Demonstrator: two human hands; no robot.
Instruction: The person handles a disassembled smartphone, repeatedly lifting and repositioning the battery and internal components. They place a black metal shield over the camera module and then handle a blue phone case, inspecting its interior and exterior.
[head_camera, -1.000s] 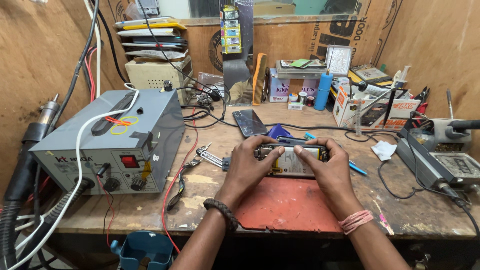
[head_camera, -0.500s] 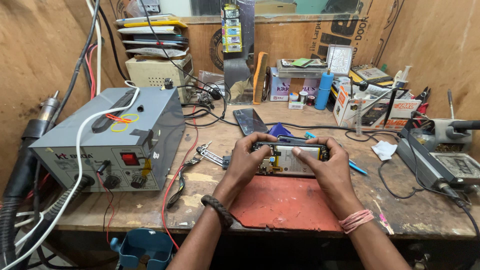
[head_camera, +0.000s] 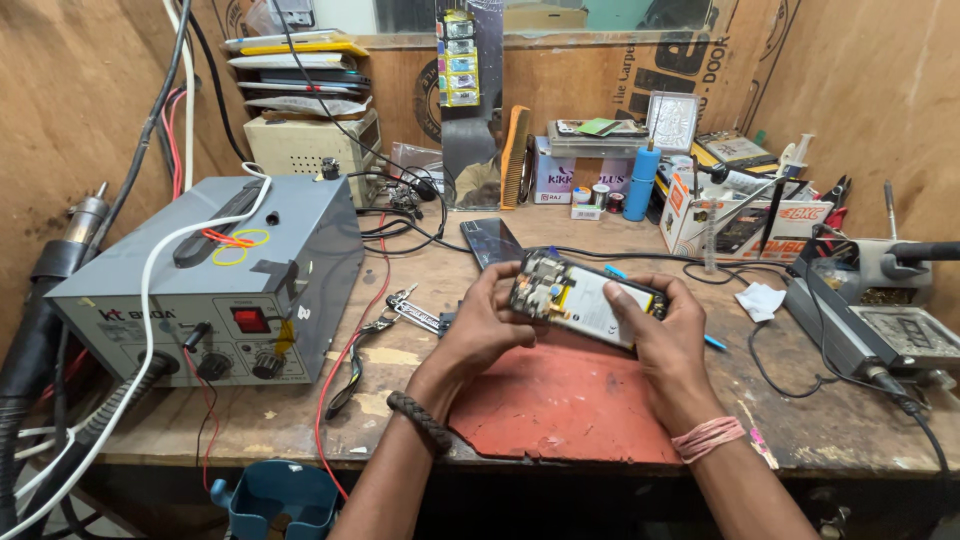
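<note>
Both my hands hold an opened phone (head_camera: 583, 297) with its circuit board and battery showing, lifted and tilted over the red work mat (head_camera: 560, 405). My left hand (head_camera: 488, 318) grips its left end, thumb on the board. At the right end, my right hand (head_camera: 663, 330) presses its thumb near the battery. A braided band is on my left wrist, a pink thread on my right.
A grey rework station (head_camera: 215, 285) with knobs and cables stands at the left. A dark phone panel (head_camera: 492, 241) and tweezers (head_camera: 412, 312) lie behind my hands. A soldering station (head_camera: 880, 300) sits right, with boxes and bottles along the back wall.
The phone has been raised off the mat and tilted, its left end higher, and both hands came closer to the camera with it.
</note>
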